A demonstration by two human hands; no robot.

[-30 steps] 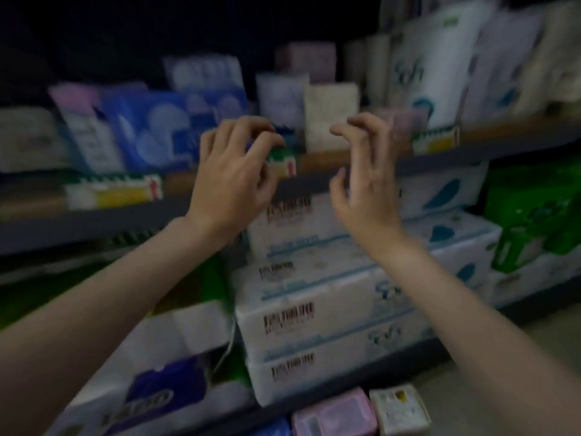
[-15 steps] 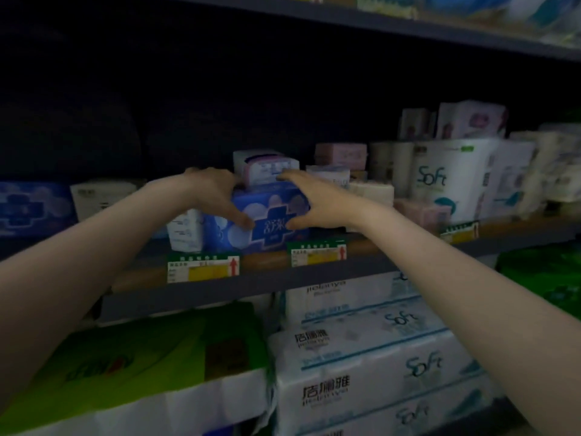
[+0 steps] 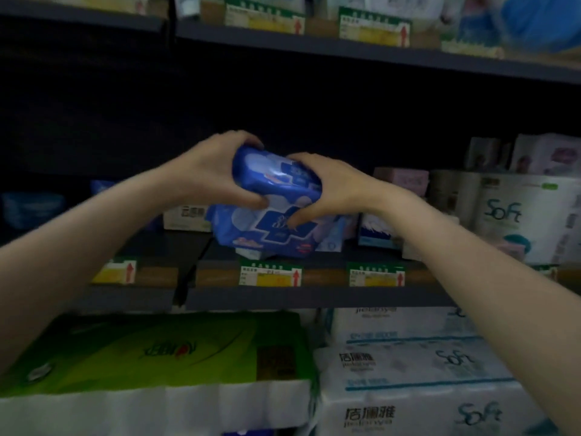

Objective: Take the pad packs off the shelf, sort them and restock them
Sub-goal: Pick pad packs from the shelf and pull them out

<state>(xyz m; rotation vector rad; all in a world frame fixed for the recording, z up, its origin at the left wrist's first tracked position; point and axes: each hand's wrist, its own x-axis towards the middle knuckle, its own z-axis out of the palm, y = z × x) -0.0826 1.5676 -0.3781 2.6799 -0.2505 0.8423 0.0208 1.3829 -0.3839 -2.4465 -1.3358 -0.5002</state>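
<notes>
Head view, all placed from the yellow-and-green price tag [image 3: 270,276] on the edge of the middle shelf [image 3: 314,297].

Straight above that tag: two blue pad packs, stacked and lifted together. Upper blue pack [image 3: 276,176] tilted, long axis running from upper left down to lower right, near end tipped toward the camera. Lower blue pack [image 3: 267,228] directly beneath, front face with the dark cross outward, bottom edge just above the shelf board and seemingly clear of it, though blur hides the gap.

Above and left of the tag: left hand [image 3: 209,171], fingers curled over the top left corner of the upper pack, thumb pressed under it near the seam between the two packs. Clamped on the stack, then, not spread.

Above and right of the tag: right hand [image 3: 333,190], wrapped round the right end of the stack, thumb dug into the face of the lower pack. Also clamped.

Hands level with each other, one at each short end, so the stack's long axis lies across the body, between the palms. Neither hand nearer than the other; probably a straight pull back toward the chest, both arms together.

Right of the tag, well apart: pink pack [image 3: 401,180] and white Soft roll bundle [image 3: 518,215] on the same shelf. Below the tag: green tissue bundle [image 3: 151,350].
</notes>
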